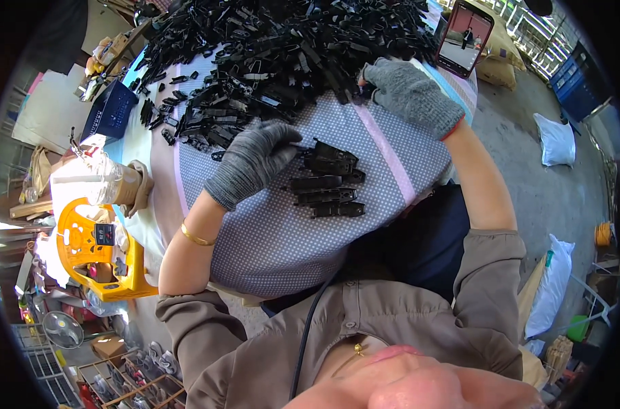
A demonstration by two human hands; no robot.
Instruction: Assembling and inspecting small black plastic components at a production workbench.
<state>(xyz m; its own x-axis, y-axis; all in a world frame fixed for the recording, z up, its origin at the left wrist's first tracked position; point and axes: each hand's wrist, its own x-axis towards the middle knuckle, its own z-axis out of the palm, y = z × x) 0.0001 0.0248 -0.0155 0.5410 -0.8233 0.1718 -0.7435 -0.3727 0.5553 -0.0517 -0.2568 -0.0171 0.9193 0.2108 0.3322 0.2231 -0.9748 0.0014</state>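
My left hand (252,163), in a grey knit glove, is over the patterned tablecloth (276,238). Its fingers are bent, thumb and forefinger close together beside a short row of black plastic clip-like pieces (329,183). Whatever those fingertips hold is too small to make out. My right hand (412,95), gloved in grey with a red cuff edge, reaches to the right front edge of a big heap of similar black pieces (282,54). Its fingers are curled together there, and what they grip is hidden. The pieces in the row lie roughly side by side, several of them.
A phone (465,37) stands upright at the table's far right. Left of the heap is a dark blue basket (110,111). A yellow plastic chair (129,273) stands left of the table, near a fan (63,330). White sacks (554,140) lie on the floor to the right.
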